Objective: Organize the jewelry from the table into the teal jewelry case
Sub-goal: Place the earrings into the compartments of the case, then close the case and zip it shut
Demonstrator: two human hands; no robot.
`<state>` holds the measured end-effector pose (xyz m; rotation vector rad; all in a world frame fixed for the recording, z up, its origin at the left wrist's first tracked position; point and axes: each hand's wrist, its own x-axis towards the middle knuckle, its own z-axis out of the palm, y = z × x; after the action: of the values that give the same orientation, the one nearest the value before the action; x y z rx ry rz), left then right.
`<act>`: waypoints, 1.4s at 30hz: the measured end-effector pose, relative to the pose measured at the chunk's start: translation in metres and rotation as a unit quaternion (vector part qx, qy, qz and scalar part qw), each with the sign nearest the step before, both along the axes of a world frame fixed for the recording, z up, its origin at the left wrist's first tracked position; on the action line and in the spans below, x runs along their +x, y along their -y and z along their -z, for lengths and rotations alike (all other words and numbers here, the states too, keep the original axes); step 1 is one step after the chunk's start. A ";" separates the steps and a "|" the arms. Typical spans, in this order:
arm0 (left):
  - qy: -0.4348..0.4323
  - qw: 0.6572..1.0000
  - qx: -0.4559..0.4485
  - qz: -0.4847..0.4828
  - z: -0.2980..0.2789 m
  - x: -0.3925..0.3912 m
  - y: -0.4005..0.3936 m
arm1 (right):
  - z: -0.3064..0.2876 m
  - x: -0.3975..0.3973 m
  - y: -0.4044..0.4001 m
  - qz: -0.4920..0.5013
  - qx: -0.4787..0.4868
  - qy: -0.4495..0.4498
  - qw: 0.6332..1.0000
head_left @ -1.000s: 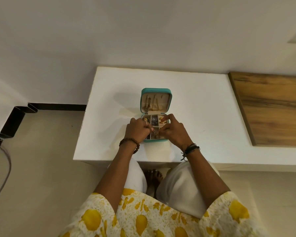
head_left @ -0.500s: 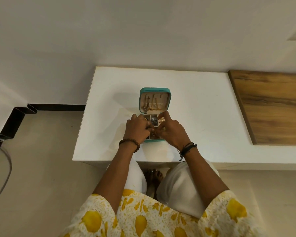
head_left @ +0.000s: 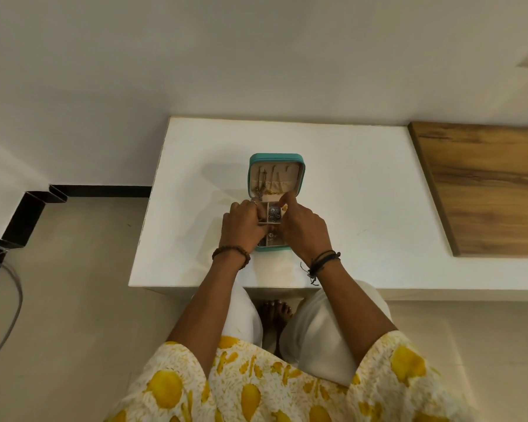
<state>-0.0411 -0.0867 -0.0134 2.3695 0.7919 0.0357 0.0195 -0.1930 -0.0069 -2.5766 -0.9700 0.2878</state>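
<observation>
The teal jewelry case [head_left: 276, 156] lies open in the middle of the white table [head_left: 363, 193], its lid propped up with chains [head_left: 265, 184] hanging inside. Silver jewelry [head_left: 274, 211] fills a middle compartment of the tray. My left hand [head_left: 241, 226] covers the tray's left side with its fingers bent down into it, and what they touch is hidden. My right hand [head_left: 302, 229] covers the right side, thumb and forefinger pinched on a small gold piece [head_left: 284, 206] near the hinge.
A wooden panel [head_left: 485, 190] adjoins the table on the right. A wall runs behind the table. A black metal frame [head_left: 28, 214] and a grey cable [head_left: 13, 300] are on the floor at the left. My knees are at the table's front edge.
Both hands have slid from the tray's front toward the hinge. The right hand's pinch has risen to the tray's far right compartment. The case has not moved.
</observation>
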 end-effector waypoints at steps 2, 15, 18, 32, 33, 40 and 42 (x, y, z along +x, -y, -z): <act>0.031 0.998 -0.057 -0.025 0.001 0.001 0.000 | 0.001 0.000 -0.001 0.003 0.000 0.000 1.000; 0.135 0.860 -0.392 -0.298 0.021 -0.025 -0.038 | 0.003 0.028 0.044 0.295 0.284 -0.309 0.858; 0.157 0.859 -0.410 -0.263 0.023 -0.023 -0.039 | 0.009 0.033 0.041 0.304 0.314 -0.357 0.826; 0.187 0.874 -0.436 -0.106 0.023 -0.008 -0.042 | 0.015 0.054 0.027 0.172 0.311 -0.475 0.805; 0.188 0.874 -0.436 -0.106 0.024 -0.008 -0.043 | 0.015 0.055 0.027 0.166 0.308 -0.474 0.808; 0.194 0.868 -0.446 -0.104 0.026 -0.007 -0.045 | 0.014 0.056 0.025 0.153 0.294 -0.468 0.819; 0.190 0.870 -0.441 -0.109 0.024 -0.007 -0.043 | 0.014 0.054 0.026 0.168 0.275 -0.457 0.829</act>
<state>-0.0478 -0.0439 -0.0370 1.3418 0.6728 0.1873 0.0731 -0.2191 -0.0212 -1.6794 -0.1742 0.8814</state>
